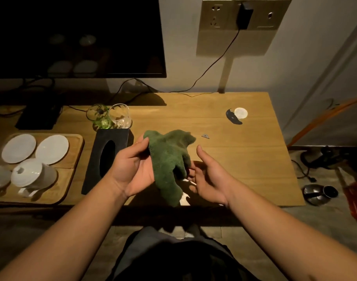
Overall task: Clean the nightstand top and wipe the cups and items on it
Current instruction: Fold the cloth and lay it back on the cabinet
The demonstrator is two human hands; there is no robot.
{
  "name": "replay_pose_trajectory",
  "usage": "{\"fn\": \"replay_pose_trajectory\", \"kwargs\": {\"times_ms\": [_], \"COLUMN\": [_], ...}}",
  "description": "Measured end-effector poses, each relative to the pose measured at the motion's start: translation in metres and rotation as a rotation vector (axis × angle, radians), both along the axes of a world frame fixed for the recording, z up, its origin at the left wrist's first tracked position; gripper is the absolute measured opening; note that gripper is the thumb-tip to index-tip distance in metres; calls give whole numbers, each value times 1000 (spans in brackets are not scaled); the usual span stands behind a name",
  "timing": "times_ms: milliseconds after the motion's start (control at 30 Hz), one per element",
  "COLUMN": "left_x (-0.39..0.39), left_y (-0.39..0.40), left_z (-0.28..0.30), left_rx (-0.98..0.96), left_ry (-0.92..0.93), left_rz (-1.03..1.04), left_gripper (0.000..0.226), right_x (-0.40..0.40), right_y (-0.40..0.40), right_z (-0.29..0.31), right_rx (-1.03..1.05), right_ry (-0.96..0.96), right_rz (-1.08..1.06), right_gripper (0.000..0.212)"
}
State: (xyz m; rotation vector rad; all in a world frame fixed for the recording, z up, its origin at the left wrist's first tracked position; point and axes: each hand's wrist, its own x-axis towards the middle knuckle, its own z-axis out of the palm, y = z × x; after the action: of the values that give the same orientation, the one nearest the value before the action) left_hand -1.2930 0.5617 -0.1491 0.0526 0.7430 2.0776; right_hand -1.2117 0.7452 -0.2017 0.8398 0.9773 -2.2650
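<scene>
Left hand: your left hand (136, 169) is palm-up above the front of the nightstand, thumb and fingers pinching the upper edge of the green cloth (169, 159).
Right hand: your right hand (209, 176) is cupped, palm turned towards the cloth; its fingertips touch the cloth's lower right fold, but you cannot tell whether they pinch it.
Cloth: it hangs crumpled between your two hands, held above the wooden top, with its tail drooping towards the front edge.
Nightstand top: the wooden nightstand (244, 159) lies under both hands, with bare wood to the right of them.
Tissue box: a black tissue box (107, 157) lies just left of your left hand, its oval slot facing up.
Glasses: two clear glass cups (109, 115) stand side by side just behind the tissue box, the left one with a green base.
Tray: a wooden tray (72, 173) sits at the far left, carrying two white saucers (35, 149) and, in front of them, a white cup (32, 176) lying on its side.
Back right: a white disc (241, 112) and a dark curved item (232, 117) beside it lie well apart from your hands.
Small piece: a grey triangular piece (205, 136) lies near the cloth's right edge.
</scene>
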Motion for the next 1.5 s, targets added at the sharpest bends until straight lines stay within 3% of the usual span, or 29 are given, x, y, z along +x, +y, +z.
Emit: {"fn": "replay_pose_trajectory", "kwargs": {"times_ms": [100,200,333,433,567,700,833,933,1067,1300,1433,1500], "left_x": [-7,-15,-30,-39,-57,-78,-72,-47,-8,22,16,9], "left_y": [7,16,20,23,35,37,23,9,-7,-11,-14,-13], "left_z": [-4,-5,-12,-15,-6,1,-13,-49,-96,-128,-129,-126], "left_rx": [-25,-111,-573,-866,-997,-1007,-1034,-1137,-1150,-1250,-1299,-1294], "left_ry": [-42,25,208,393,492,561,524,366,108,195,184,158], "left_rz": [-23,-28,86,71,168,239,229,59,-272,-320,-381,-277], "left_gripper": [31,15,15,24,22,20,21,25,25,37,28,27], "right_x": [-5,-13,-28,-42,-76,-96,-75,-43,-3,33,27,12], "right_y": [4,7,25,37,40,40,31,21,9,11,20,25], "right_z": [5,8,6,11,29,38,21,-22,-80,-114,-105,-95], "right_rx": [-209,-244,-17,244,674,800,997,1014,1210,1464,1569,1538], "right_ry": [79,201,175,104,119,197,382,303,164,257,480,523], "right_rz": [-19,-97,-346,-276,-268,-408,-198,-3,333,588,879,888], "right_gripper": [65,57,42,32,27,45,40,44,56,10,21,18]}}
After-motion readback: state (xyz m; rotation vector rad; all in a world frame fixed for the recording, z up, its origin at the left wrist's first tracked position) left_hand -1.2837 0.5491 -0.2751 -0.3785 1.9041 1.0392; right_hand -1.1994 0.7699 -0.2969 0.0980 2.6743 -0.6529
